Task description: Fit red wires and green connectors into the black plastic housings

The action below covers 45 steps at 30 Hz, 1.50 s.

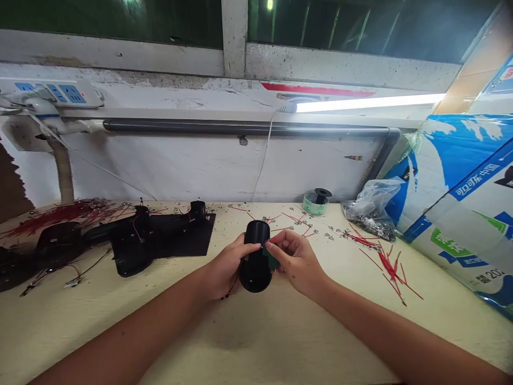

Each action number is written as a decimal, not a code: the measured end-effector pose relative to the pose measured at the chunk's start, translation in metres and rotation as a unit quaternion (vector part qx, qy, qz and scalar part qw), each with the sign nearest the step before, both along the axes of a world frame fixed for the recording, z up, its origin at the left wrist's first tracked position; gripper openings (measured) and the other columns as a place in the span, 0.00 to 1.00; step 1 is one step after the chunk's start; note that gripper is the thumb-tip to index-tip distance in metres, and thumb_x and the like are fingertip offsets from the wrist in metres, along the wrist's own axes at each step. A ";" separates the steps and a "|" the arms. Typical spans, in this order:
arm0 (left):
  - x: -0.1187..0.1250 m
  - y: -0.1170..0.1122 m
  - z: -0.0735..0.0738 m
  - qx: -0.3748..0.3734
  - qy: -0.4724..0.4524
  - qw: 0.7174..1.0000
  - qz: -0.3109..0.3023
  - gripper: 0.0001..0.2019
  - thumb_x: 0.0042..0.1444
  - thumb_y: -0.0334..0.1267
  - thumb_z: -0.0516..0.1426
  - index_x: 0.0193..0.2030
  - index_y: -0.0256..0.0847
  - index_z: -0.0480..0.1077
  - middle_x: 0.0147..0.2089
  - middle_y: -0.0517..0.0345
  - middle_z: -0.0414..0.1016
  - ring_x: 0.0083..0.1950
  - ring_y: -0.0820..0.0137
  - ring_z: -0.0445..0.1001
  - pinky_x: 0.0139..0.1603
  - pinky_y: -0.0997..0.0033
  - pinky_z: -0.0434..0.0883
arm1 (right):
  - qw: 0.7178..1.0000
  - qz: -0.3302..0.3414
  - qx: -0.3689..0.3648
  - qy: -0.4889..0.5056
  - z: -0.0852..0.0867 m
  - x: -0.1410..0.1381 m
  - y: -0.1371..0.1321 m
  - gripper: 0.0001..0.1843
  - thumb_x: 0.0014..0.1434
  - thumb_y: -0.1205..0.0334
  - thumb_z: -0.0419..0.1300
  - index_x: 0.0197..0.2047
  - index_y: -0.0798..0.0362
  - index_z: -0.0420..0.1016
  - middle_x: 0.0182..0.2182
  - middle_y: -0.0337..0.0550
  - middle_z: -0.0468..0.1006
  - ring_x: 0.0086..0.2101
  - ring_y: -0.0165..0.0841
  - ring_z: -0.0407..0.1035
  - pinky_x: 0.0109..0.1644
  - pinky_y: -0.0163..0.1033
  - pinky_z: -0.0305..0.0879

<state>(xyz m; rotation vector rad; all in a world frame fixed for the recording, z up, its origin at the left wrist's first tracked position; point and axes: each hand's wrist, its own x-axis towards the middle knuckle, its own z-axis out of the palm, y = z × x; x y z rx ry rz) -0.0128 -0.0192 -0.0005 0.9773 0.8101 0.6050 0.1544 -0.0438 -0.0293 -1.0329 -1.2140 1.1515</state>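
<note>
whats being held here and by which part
The left hand grips a black cylindrical housing around its middle; the right hand pinches a small green piece against its side.

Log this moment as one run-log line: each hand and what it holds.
left hand: grips black cylinder | right hand: pinches green piece at cylinder | nearby: red wires, tape roll

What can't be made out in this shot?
In the head view:
The green piece in the right hand: its full shape, hidden by the fingers.
The black cylinder in the left hand: its near side, hidden by the fingers.
The small metal bits: too small to identify.
The clear plastic bag: contents blurred by the film.
</note>
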 end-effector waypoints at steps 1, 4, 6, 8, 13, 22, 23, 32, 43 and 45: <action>0.000 0.000 -0.001 0.004 0.002 1.000 -0.002 0.18 0.57 0.43 0.57 0.55 0.47 0.64 0.42 0.55 0.76 0.37 0.67 0.80 0.35 0.73 0.73 | 1.000 0.002 0.003 -0.002 0.000 0.000 0.000 0.21 0.53 0.46 0.69 0.33 0.55 0.69 0.20 0.33 0.65 0.20 0.23 0.56 0.22 0.31 0.51; -0.001 0.001 -0.004 0.007 0.012 1.000 0.003 0.19 0.57 0.44 0.58 0.55 0.47 0.65 0.42 0.56 0.75 0.38 0.69 0.78 0.32 0.77 0.70 | 1.000 0.004 0.004 -0.012 0.001 -0.001 0.000 0.20 0.54 0.47 0.69 0.33 0.55 0.69 0.19 0.32 0.64 0.21 0.24 0.55 0.22 0.31 0.50; -0.002 0.001 -0.004 0.004 0.023 1.000 0.006 0.20 0.57 0.45 0.58 0.55 0.47 0.64 0.41 0.56 0.74 0.37 0.69 0.78 0.29 0.79 0.67 | 1.000 0.006 0.001 -0.015 0.001 -0.001 0.000 0.20 0.55 0.47 0.68 0.33 0.54 0.69 0.20 0.32 0.64 0.21 0.24 0.55 0.22 0.32 0.49; -0.002 0.001 -0.003 -0.001 0.035 0.999 0.003 0.21 0.56 0.45 0.58 0.56 0.47 0.64 0.40 0.56 0.74 0.37 0.69 0.77 0.28 0.79 0.66 | 1.000 0.012 -0.005 -0.012 0.001 -0.001 -0.001 0.20 0.55 0.47 0.68 0.33 0.54 0.69 0.19 0.32 0.64 0.21 0.24 0.54 0.22 0.31 0.49; -0.002 -0.001 0.001 -0.004 0.040 0.999 -0.005 0.23 0.56 0.44 0.58 0.59 0.49 0.62 0.43 0.56 0.75 0.39 0.69 0.78 0.30 0.79 0.66 | 0.999 0.015 -0.003 -0.028 0.003 -0.002 -0.001 0.18 0.55 0.50 0.68 0.33 0.55 0.69 0.20 0.34 0.67 0.21 0.24 0.56 0.21 0.31 0.49; -0.004 0.001 -0.004 -0.002 0.013 0.999 -0.031 0.24 0.58 0.45 0.58 0.61 0.52 0.61 0.49 0.54 0.75 0.42 0.68 0.78 0.34 0.76 0.71 | 0.999 0.028 -0.023 -0.037 0.001 -0.001 0.002 0.16 0.56 0.51 0.66 0.32 0.53 0.67 0.20 0.34 0.68 0.19 0.25 0.57 0.19 0.30 0.50; -0.004 0.000 -0.003 -0.003 0.013 0.999 -0.031 0.24 0.58 0.45 0.58 0.61 0.52 0.61 0.49 0.54 0.75 0.42 0.69 0.79 0.35 0.76 0.71 | 0.999 0.028 -0.024 -0.039 0.001 0.000 0.002 0.16 0.57 0.51 0.66 0.32 0.53 0.67 0.20 0.34 0.67 0.19 0.25 0.56 0.18 0.30 0.50; -0.003 -0.002 0.001 -0.002 0.056 0.998 -0.015 0.27 0.56 0.46 0.59 0.63 0.52 0.60 0.44 0.55 0.74 0.37 0.71 0.77 0.30 0.79 0.68 | 0.998 0.017 -0.034 -0.041 0.001 -0.002 0.001 0.17 0.54 0.52 0.68 0.31 0.53 0.65 0.20 0.34 0.66 0.18 0.24 0.56 0.17 0.29 0.52; -0.005 0.003 -0.006 -0.020 0.018 1.000 0.000 0.21 0.55 0.42 0.60 0.56 0.47 0.65 0.42 0.56 0.75 0.33 0.72 0.77 0.31 0.78 0.72 | 0.999 0.023 -0.029 -0.027 -0.003 0.002 0.005 0.18 0.55 0.48 0.67 0.33 0.53 0.68 0.19 0.32 0.66 0.15 0.25 0.58 0.16 0.32 0.55; -0.004 0.006 -0.008 -0.042 -0.007 0.999 0.006 0.19 0.55 0.42 0.60 0.54 0.46 0.65 0.44 0.56 0.76 0.35 0.69 0.79 0.38 0.71 0.76 | 1.000 0.007 -0.016 -0.006 -0.001 0.004 0.004 0.19 0.55 0.47 0.67 0.34 0.53 0.69 0.20 0.33 0.67 0.16 0.25 0.58 0.17 0.32 0.56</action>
